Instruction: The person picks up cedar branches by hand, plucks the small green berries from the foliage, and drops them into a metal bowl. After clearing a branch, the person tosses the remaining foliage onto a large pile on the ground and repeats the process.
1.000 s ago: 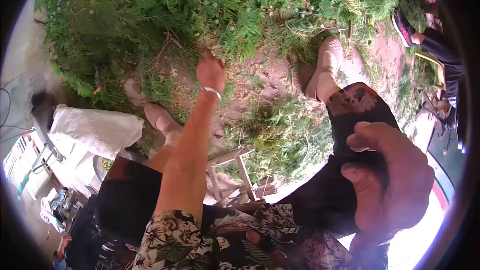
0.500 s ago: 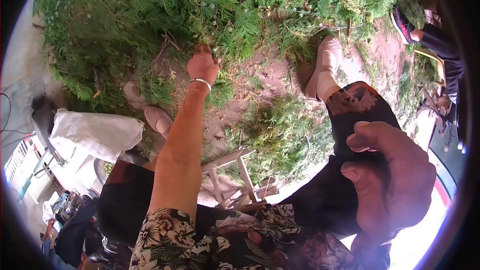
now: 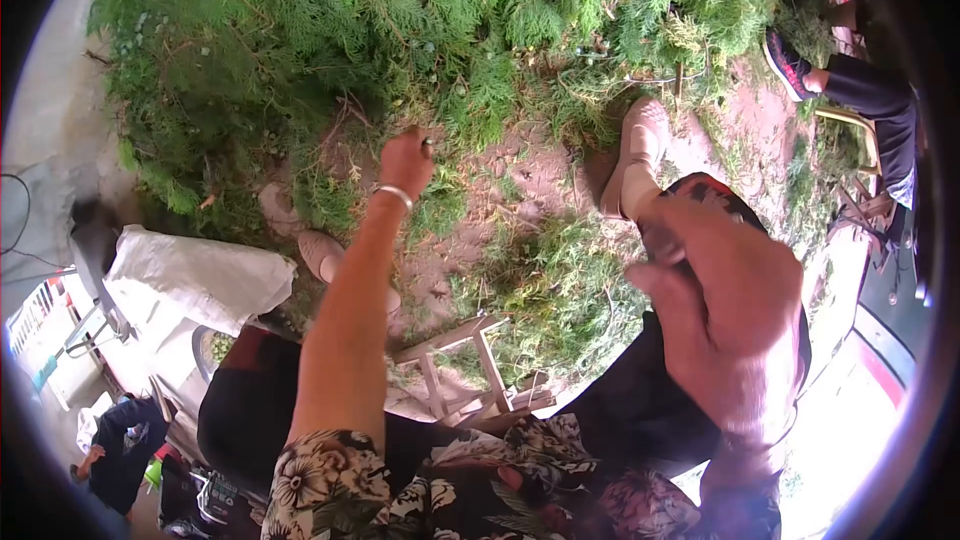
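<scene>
My left hand [image 3: 408, 162] is closed low over the reddish ground, at the edge of a heap of green cypress-like branches [image 3: 330, 20]. A small dark spot shows by its fingers, too small to name. Nearer the camera, my right hand [image 3: 725, 290] is over my right knee, blurred by motion. Its fingers are curled and the thumb lies close to the fingertips. Whatever the right palm may hold is hidden. Small pale round cones [image 3: 140, 35] show among the foliage.
Loose sprigs [image 3: 560, 290] lie between my feet, near a wooden stool frame [image 3: 470, 360]. To the left is a white sack [image 3: 200, 275]. Another person's shoe [image 3: 788, 65] is at the upper right, and someone in dark clothing [image 3: 130, 445] is at the lower left.
My left hand has drawn back slightly from the branches, its fingers folding in. My right hand has moved left and its fingertips have come closer to the thumb. The view has shifted a little.
</scene>
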